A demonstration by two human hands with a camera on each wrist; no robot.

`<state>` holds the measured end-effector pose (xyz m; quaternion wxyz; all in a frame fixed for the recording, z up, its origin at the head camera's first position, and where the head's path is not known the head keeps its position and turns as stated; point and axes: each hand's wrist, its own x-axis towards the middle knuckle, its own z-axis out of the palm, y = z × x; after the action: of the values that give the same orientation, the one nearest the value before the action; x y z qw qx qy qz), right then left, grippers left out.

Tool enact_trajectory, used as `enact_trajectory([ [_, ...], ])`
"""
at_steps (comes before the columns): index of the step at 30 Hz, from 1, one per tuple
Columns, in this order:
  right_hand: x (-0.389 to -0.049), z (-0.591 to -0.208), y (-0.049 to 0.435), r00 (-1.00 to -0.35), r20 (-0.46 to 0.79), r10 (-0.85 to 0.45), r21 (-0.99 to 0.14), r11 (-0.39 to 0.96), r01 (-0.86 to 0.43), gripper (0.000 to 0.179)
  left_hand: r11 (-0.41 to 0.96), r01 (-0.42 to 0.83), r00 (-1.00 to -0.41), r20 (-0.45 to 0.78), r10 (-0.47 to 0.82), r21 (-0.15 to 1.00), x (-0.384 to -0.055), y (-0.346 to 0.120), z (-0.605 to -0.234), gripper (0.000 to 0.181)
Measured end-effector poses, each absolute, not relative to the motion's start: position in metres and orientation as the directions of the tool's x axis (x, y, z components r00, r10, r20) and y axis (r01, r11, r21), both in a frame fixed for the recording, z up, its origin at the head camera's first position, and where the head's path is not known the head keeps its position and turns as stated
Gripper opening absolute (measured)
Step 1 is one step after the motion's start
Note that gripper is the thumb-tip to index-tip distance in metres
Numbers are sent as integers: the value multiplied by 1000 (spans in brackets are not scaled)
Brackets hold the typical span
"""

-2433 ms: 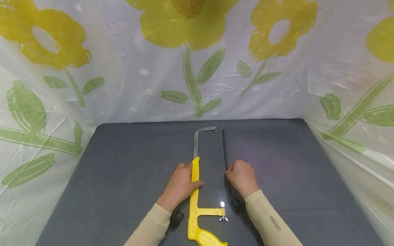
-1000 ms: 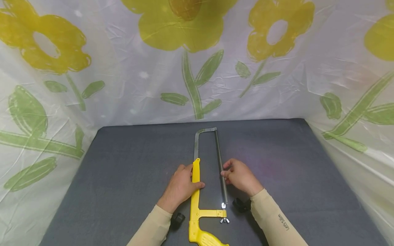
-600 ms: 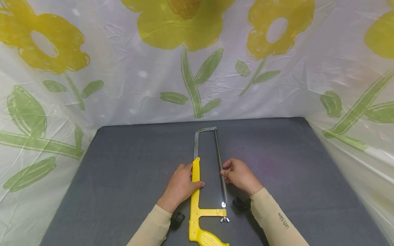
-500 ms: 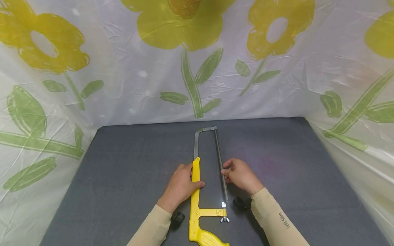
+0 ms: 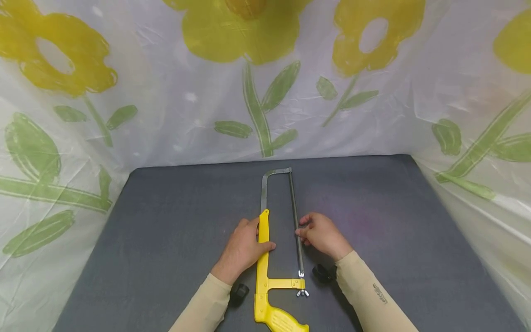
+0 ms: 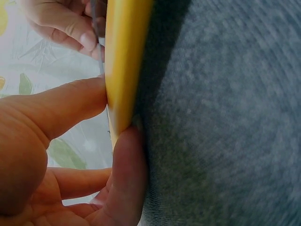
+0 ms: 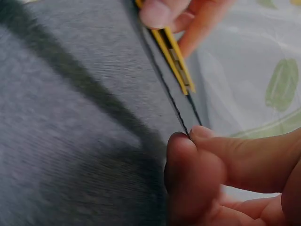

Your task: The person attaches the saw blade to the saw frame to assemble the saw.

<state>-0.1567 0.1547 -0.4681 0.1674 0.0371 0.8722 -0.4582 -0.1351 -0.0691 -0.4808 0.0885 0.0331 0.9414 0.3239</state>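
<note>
A hacksaw frame (image 5: 262, 267), yellow with a silver front bow, points away from me, its handle toward the near edge. My left hand (image 5: 244, 249) grips the yellow bar between thumb and fingers, also seen in the left wrist view. Along the frame's open side runs a thin dark hacksaw blade (image 5: 294, 203). My right hand (image 5: 325, 235) pinches the blade near its middle between thumb and fingertip; the right wrist view shows its toothed edge. The blade's far end meets the bow's tip. Its near end is at the silver pin (image 5: 301, 274) above the wing nut (image 5: 303, 293); whether it is hooked I cannot tell.
A dark grey cloth-covered table (image 5: 186, 207) lies beneath everything. Behind and at both sides hangs a white curtain (image 5: 174, 106) with yellow flowers. A black wrist device shows beside each forearm, the left one (image 5: 238, 293) close to the saw frame.
The blade, earlier apart to the right of the frame, has come left to the bow's tip. In the last half second its near end shifts slightly left onto the pin. The left hand keeps its grip.
</note>
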Motion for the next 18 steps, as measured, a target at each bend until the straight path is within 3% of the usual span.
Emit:
enact_trajectory([
  [18,-151,-467,155,-956,-288,-60,-668,728,156,24,793,-3,-979,-163,122,610,-134,-65,-475,79],
])
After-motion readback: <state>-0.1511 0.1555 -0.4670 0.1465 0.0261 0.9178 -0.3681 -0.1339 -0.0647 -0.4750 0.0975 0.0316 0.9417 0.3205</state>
